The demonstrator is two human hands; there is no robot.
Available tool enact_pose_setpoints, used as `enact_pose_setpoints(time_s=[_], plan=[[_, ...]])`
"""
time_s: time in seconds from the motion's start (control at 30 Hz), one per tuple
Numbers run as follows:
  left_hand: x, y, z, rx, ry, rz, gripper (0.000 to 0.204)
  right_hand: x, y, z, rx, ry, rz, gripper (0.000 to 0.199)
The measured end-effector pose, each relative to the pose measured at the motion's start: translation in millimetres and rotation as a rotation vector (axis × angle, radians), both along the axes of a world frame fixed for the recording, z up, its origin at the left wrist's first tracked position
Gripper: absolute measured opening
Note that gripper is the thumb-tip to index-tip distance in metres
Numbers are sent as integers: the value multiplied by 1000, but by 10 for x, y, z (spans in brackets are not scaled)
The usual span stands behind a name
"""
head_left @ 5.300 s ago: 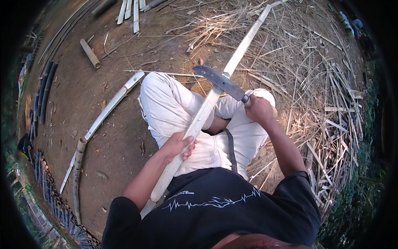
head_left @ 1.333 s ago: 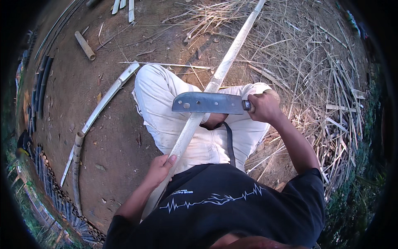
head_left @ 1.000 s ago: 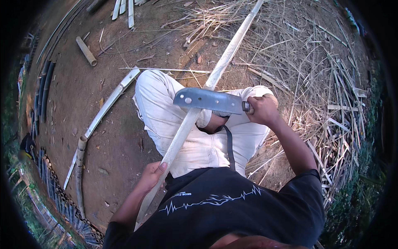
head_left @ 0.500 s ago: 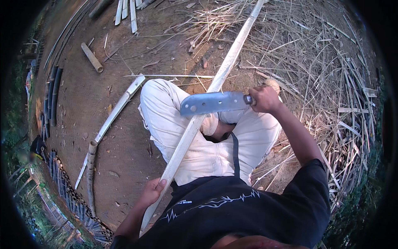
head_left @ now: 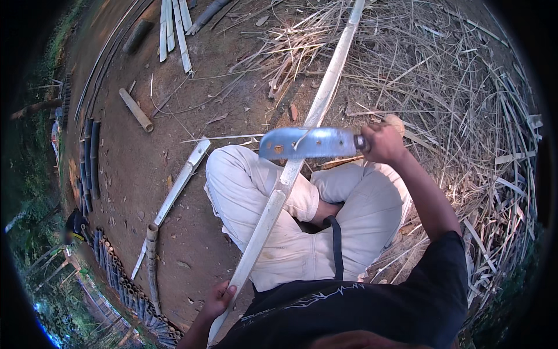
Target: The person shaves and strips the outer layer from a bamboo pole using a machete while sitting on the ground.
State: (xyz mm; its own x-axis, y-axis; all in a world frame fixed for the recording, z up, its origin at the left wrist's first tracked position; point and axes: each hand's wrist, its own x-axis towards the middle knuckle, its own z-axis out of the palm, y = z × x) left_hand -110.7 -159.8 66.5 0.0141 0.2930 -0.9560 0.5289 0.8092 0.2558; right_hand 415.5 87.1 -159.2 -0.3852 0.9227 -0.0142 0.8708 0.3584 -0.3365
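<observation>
I sit cross-legged on bare earth in light trousers. A long pale split bamboo strip [head_left: 290,168] runs from my lower left across my knees to the upper right. My left hand [head_left: 218,299] grips its near end beside my hip. My right hand [head_left: 381,142] holds the handle of a broad steel chopping knife [head_left: 308,142]. The blade lies level and crosswise on top of the strip, just past my knees.
A heap of dry bamboo slivers [head_left: 465,116] covers the ground to my right and ahead. On the left lie another split bamboo piece [head_left: 174,195], a short bamboo tube [head_left: 136,110], cut slats [head_left: 174,29] and a row of dark bamboo stems [head_left: 90,157].
My left hand has slid down the strip toward its near end. The knife has turned from tilted to level across the strip, and my view has shifted a little.
</observation>
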Motion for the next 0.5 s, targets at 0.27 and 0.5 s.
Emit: enact_pose_setpoints(time_s=[0.27, 0.5], plan=[[-47, 344, -181, 59, 25, -61, 43, 69, 575, 280, -187, -70, -239, 24], [-257, 49, -153, 28, 71, -90, 43, 754, 1092, -273, -254, -184, -451, 24]])
